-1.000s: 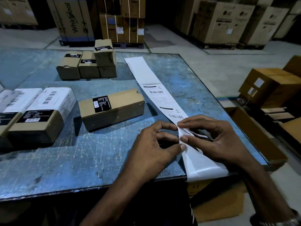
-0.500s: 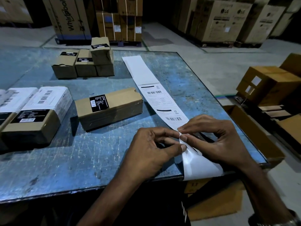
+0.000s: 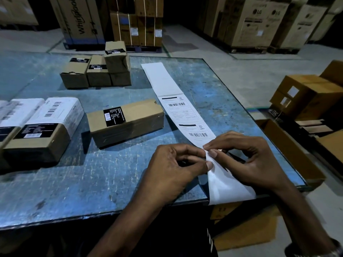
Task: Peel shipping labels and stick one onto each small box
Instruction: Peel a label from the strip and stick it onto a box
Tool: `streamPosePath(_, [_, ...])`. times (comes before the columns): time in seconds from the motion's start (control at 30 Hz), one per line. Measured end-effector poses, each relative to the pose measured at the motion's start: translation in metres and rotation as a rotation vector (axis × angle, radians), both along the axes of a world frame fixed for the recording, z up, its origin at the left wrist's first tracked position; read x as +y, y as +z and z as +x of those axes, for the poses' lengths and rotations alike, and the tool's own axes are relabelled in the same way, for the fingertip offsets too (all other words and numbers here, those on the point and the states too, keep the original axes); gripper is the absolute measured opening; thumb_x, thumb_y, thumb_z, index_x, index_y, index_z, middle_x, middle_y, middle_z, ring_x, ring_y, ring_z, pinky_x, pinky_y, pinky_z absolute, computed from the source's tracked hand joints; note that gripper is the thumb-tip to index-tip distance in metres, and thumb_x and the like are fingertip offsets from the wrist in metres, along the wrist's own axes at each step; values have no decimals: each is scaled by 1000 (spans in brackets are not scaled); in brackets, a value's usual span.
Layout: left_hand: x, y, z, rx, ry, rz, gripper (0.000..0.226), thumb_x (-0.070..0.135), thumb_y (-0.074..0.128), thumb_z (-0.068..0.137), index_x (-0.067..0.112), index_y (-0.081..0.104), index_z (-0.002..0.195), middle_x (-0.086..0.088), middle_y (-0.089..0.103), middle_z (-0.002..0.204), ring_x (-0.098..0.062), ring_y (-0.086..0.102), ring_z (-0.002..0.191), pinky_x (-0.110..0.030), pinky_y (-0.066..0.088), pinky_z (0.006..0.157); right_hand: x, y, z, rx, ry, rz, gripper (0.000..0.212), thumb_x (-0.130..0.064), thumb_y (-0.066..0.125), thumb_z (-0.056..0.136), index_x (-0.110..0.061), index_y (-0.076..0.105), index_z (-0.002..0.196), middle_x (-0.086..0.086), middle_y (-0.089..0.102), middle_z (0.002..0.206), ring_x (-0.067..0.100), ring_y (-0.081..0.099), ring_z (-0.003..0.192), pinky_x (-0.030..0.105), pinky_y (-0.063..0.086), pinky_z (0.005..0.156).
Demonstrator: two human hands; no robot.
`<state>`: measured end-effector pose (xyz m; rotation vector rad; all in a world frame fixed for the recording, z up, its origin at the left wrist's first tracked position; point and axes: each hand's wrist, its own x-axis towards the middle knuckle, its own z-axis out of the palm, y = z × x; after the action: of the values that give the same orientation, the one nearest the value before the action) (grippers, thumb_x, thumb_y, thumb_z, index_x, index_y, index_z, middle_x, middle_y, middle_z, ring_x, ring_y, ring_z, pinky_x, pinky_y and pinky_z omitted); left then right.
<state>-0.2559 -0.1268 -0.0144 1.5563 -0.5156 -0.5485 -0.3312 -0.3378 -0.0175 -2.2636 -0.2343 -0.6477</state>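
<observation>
Head view, lower right: left hand (image 3: 174,167) and right hand (image 3: 246,160) both pinch label strip (image 3: 185,115) edge on table (image 3: 92,182).

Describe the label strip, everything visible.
The label strip is a long white paper band lying flat on the blue table, running from mid-table to the near edge, where its blank end overhangs. The far part is blank; two printed barcode labels follow. The left hand and right hand pinch it near the nearer label's edge. No box touches it.

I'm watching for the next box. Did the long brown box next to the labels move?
No. The long brown box lies just left of the label strip, as before; only the camera shifted.
</observation>
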Motion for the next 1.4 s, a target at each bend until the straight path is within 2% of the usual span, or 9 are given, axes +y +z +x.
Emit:
streamPosePath(0.2, [3, -1, 2, -45, -48, -39, 19, 4, 84, 86, 14, 84, 102, -2, 82, 92, -19, 79, 94, -35, 62, 93, 0, 1, -1, -1, 53, 27, 19, -22, 80, 93, -12, 84, 108, -4, 82, 105, 22, 77, 103, 44, 61, 83])
streamPosePath(0.4, [2, -4, 2, -96, -55, 3, 19, 8, 85, 87, 22, 86, 100, 3, 82, 93, -21, 78, 96, -51, 59, 99, -1, 0, -1, -25, 25, 9, 18, -23, 78, 90, -11, 86, 101, -4, 82, 101, 19, 77, 97, 41, 61, 80])
streamPosePath(0.67, [2, -8, 2, -100, -60, 52, 21, 27, 86, 75, 25, 85, 96, 4, 82, 88, -17, 79, 87, -53, 60, 94, 1, 3, -4, 44, -163, 133, 5, -11, 80, 92, -13, 85, 94, -6, 81, 92, 19, 76, 86, 40, 60, 73])
streamPosePath(0.83, [6, -10, 1, -166, -114, 112, 16, 30, 84, 76, 27, 83, 92, 5, 81, 83, -13, 78, 82, -56, 49, 110, -1, 6, 0, 71, -343, 317, 12, -10, 78, 94, -16, 83, 85, -4, 80, 83, 25, 58, 48, 27, 45, 42])
streamPosePath(0.9, [7, -7, 0, -165, -101, 115, 18, 35, 85, 78, 29, 82, 94, 3, 80, 82, -15, 78, 80, -49, 55, 103, -1, 8, 0, 116, -329, 355, 11, -9, 78, 94, -12, 83, 85, 3, 80, 80, 34, 58, 52, 24, 46, 46])
streamPosePath(1.03, [-1, 5, -5, -178, 181, 104, 39, 60, 82, 82, 24, 72, 91, 5, 77, 73, -15, 74, 68, -40, 59, 74, 4, 14, -6, 191, -227, 351, 9, -15, 78, 91, -15, 85, 86, -3, 82, 84, 12, 73, 68, 18, 52, 58])
streamPosePath(1.17, [-10, 2, 0, -370, 240, 275, 55, 72, 81, 72, 40, 52, 106, 19, 74, 76, -5, 71, 78, -44, 58, 78, 8, 16, -6, 233, -141, 301, 13, -26, 77, 89, -17, 86, 89, -3, 83, 88, 19, 78, 79, 24, 57, 68])
streamPosePath(1.3, [-9, -8, 4, -622, 166, 442, 94, 58, 86, 73, 40, 29, 145, 19, 64, 112, -15, 50, 119, -40, 45, 103, 5, 13, -6, 206, -188, 361, 8, -17, 79, 91, -14, 85, 87, 1, 82, 86, 35, 73, 77, 37, 55, 62])
streamPosePath(1.4, [-7, -9, 5, -687, 137, 485, 118, 63, 80, 79, 32, 4, 164, 8, 32, 155, -15, 19, 142, -32, 25, 117, -2, 11, 1, 144, -255, 392, 8, -10, 79, 92, -9, 84, 85, 7, 80, 82, 33, 72, 71, 43, 55, 64])
